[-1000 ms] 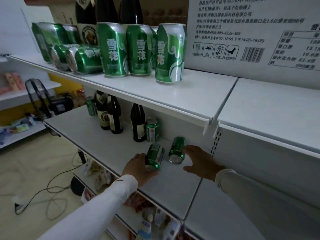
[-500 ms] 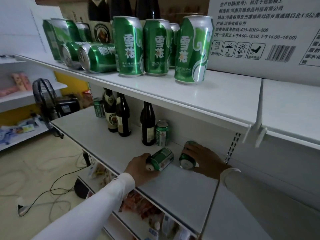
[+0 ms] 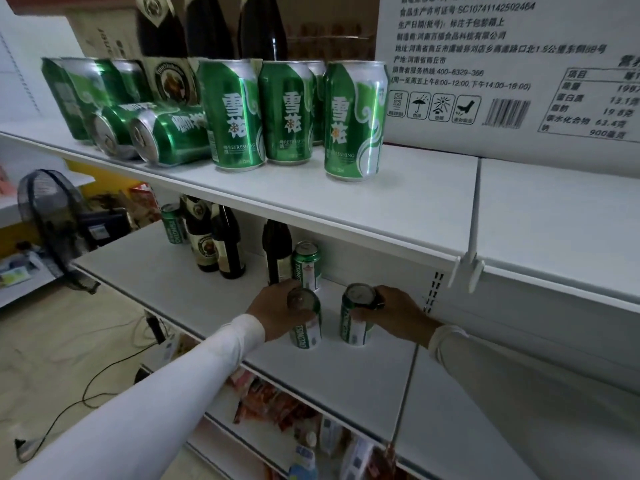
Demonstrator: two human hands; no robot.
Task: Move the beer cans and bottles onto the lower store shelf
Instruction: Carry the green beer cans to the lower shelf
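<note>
Two green cans stand upright on the lower shelf, each with a hand on it. The left hand wraps the left can from its left side, fingers curled round the body near the top. The right hand holds the right can from the right, fingers closed round its upper part. The two cans are just beside each other, apart by a narrow gap.

Close behind the left can stands a third can, and just left of that a dark bottle; the left hand's knuckles are near the bottle's base. Further left along the back stand two more bottles and a small green can.

The upper shelf overhangs all of this, so the room above the held cans is low. On it stand three tall green cans near the front edge, two cans on their sides to the left, more cans and dark bottles behind, and a large white carton on the right.

In front of the held cans the lower shelf is bare out to its front edge. A seam in the shelf runs just right of the right hand, with bare shelf beyond it. A black fan stands off to the left, past the shelf's end.
</note>
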